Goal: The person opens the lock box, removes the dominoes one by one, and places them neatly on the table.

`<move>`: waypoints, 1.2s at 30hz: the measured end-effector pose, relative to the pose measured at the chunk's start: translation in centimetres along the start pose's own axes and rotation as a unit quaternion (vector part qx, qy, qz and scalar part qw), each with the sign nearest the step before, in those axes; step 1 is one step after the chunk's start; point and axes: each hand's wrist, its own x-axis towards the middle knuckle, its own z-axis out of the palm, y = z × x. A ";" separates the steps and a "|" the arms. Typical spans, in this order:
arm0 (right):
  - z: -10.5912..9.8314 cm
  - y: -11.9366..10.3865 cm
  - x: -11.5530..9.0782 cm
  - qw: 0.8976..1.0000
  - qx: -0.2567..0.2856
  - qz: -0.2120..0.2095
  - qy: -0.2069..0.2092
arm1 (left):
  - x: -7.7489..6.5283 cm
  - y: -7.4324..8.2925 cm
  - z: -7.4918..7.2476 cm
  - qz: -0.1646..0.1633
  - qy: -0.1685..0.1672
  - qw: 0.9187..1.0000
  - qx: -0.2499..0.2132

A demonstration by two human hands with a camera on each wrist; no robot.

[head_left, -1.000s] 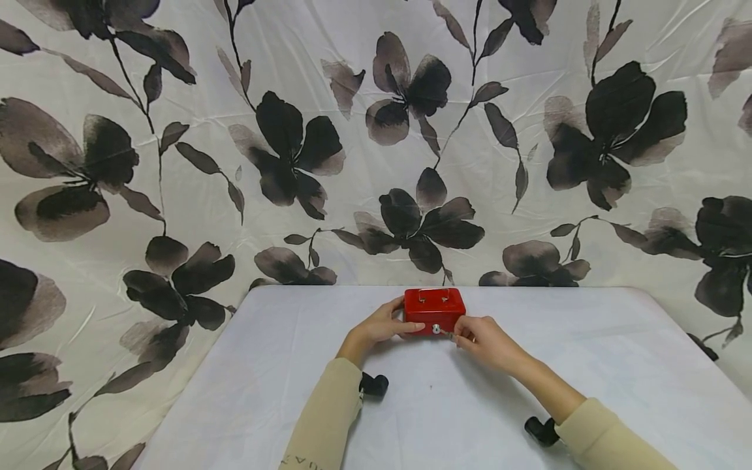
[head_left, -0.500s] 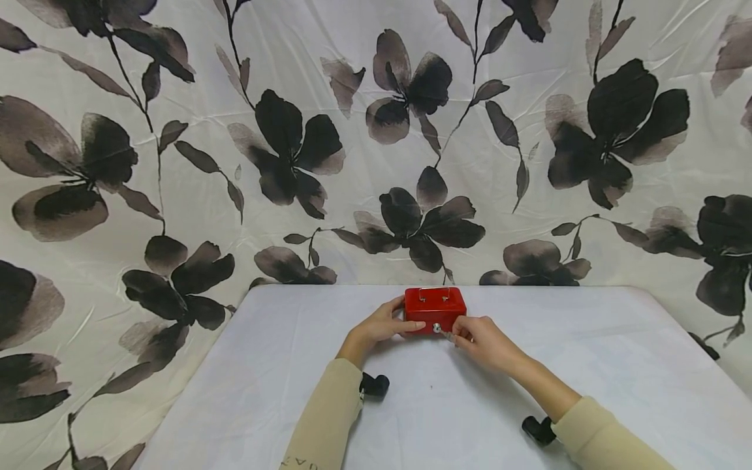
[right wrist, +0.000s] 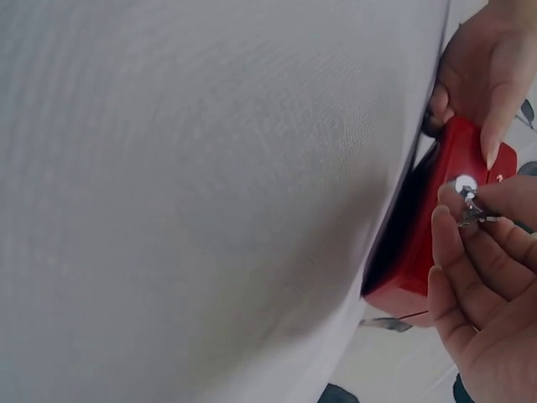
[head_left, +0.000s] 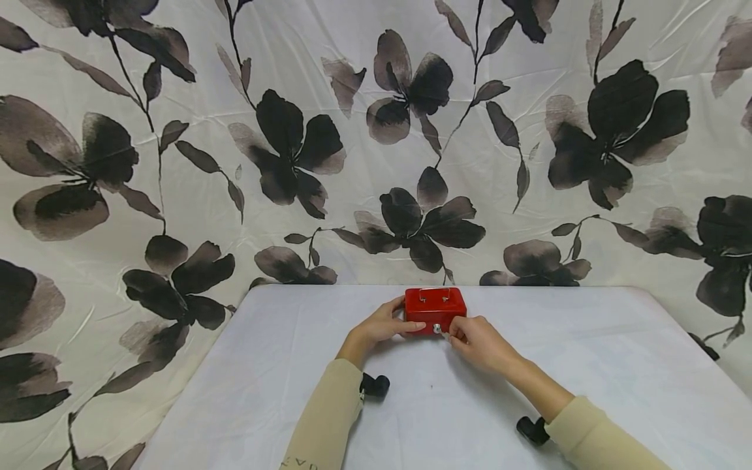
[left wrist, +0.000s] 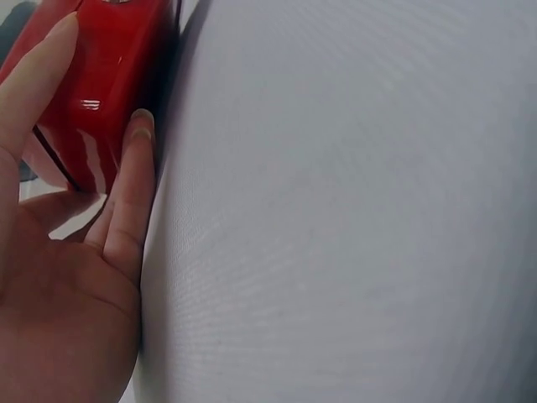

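Note:
A small red metal cash box point(head_left: 433, 304) with a wire handle on its lid stands at the far side of the table, lid down. My left hand point(head_left: 378, 325) grips its left end, thumb along the front; in the left wrist view the other fingers point(left wrist: 132, 197) lie around the end and by the bottom edge. On the front sits a round silver lock point(head_left: 437, 328). My right hand point(head_left: 482, 342) pinches a small key point(right wrist: 471, 216) at that lock, seen in the right wrist view. Fingers hide part of the key, and how deep it sits I cannot tell.
A white cloth point(head_left: 411, 418) covers the table, whose far edge runs just behind the box. Behind it hangs a pale curtain point(head_left: 329, 39) with dark flowers. A black wrist camera point(head_left: 376, 386) sits at the left cuff, another black camera point(head_left: 532, 431) at the right.
My right hand has shifted slightly left, closer to the lock, and its fingers have turned a little with the key. The left hand and the cash box have stayed in place.

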 end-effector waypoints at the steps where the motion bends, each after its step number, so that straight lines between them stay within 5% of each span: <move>1: 0.0 0.0 0.0 1.000 -0.002 -0.001 -0.001 | 0.0 0.0 0.0 -0.001 0.000 1.000 0.001; 36: 0.3 -0.9 0.1 0.999 0.034 -0.004 0.007 | 0.4 -0.4 0.0 0.001 0.004 0.999 -0.040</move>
